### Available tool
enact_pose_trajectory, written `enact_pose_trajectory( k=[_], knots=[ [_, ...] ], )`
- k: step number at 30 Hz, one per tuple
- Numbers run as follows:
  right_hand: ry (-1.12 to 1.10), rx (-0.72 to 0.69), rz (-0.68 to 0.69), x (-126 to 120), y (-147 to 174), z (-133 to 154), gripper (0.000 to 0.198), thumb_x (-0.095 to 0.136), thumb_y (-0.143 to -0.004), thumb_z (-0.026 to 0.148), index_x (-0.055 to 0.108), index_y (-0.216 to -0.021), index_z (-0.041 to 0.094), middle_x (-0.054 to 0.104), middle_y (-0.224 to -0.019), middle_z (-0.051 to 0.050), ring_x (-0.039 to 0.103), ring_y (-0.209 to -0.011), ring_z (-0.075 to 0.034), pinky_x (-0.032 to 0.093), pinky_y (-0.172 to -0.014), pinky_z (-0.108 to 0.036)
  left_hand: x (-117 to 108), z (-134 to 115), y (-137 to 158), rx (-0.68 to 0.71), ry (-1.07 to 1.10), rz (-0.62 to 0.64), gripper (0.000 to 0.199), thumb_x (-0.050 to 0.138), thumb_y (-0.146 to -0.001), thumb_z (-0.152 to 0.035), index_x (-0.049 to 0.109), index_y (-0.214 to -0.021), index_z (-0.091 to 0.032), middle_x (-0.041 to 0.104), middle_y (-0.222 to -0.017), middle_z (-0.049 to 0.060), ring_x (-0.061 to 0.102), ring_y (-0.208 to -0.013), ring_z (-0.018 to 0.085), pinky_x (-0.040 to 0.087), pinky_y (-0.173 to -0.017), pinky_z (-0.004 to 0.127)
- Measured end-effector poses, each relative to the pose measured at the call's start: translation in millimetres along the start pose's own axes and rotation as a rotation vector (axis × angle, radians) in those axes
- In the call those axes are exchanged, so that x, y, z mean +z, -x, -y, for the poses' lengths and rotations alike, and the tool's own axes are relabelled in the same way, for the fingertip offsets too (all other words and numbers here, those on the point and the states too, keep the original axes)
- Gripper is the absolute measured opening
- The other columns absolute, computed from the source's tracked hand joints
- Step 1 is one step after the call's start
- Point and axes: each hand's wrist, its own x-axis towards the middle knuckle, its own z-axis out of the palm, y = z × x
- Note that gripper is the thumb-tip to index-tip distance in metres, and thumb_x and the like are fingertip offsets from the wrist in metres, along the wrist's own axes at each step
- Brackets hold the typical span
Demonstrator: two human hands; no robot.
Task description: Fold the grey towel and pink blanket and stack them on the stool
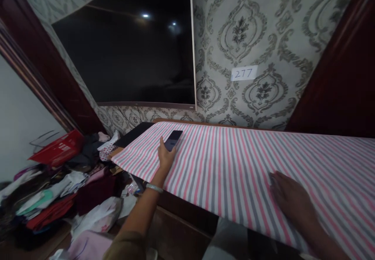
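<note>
My left hand (166, 154) grips the lower end of a dark smartphone (174, 138), with the thumb along its right lower side and a finger up its left edge. The phone is at the left part of a cloth with pink, grey and white stripes (216, 162); whether it touches the cloth I cannot tell. A pale bangle sits on my left wrist. Over the right part of the cloth is my right hand (293, 197), blurred, fingers loosely stretched, with nothing visible in it.
The cloth covers a long table against a patterned wall, below a large dark television (129, 49). A paper marked 277 (244, 73) is on the wall. Piles of clothes (58, 197) and a red basket (60, 148) lie at the left. A black flat thing (133, 134) shows beside the cloth.
</note>
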Motion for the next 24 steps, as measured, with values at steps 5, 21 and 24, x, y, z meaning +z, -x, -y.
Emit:
enact_pose_trajectory(
  k=[5, 21, 24],
  knots=[
    [-0.49, 0.304, 0.017, 1.2, -27.2, 61.2, 0.048, 0.05, -0.087, 0.052, 0.066, -0.12, 0.022, 0.068, -0.124, -0.012, 0.062, -0.116, -0.029, 0.049, -0.102, -0.05, 21.5, -39.7, 37.0, 0.141, 0.07, 0.085, 0.088, 0.067, -0.08, -0.033, 0.024, -0.155, -0.015, 0.061, -0.122, 0.015, 0.056, -0.116, 0.032, 0.046, -0.099, 0.045],
    [-1.91, 0.848, 0.429, 57.5, -111.0, 121.2, 0.038, 0.037, -0.102, 0.047, 0.062, -0.107, 0.02, 0.073, -0.098, -0.009, 0.07, -0.087, -0.018, 0.053, -0.09, -0.037, 48.1, -122.7, 117.6, 0.396, 0.265, 0.244, 0.082, 0.063, -0.084, -0.034, 0.025, -0.154, -0.014, 0.057, -0.129, 0.018, 0.053, -0.117, 0.033, 0.044, -0.098, 0.048],
    [-1.949, 0.848, 0.371, 55.9, -115.0, 111.6, 0.036, 0.035, -0.103, 0.042, 0.062, -0.095, 0.021, 0.073, -0.087, -0.006, 0.069, -0.078, -0.017, 0.055, -0.082, -0.034, 54.8, -135.5, 128.1, 0.419, 0.268, 0.301, 0.081, 0.061, -0.084, -0.033, 0.024, -0.154, -0.015, 0.056, -0.131, 0.018, 0.052, -0.118, 0.033, 0.043, -0.1, 0.049]
  ],
)
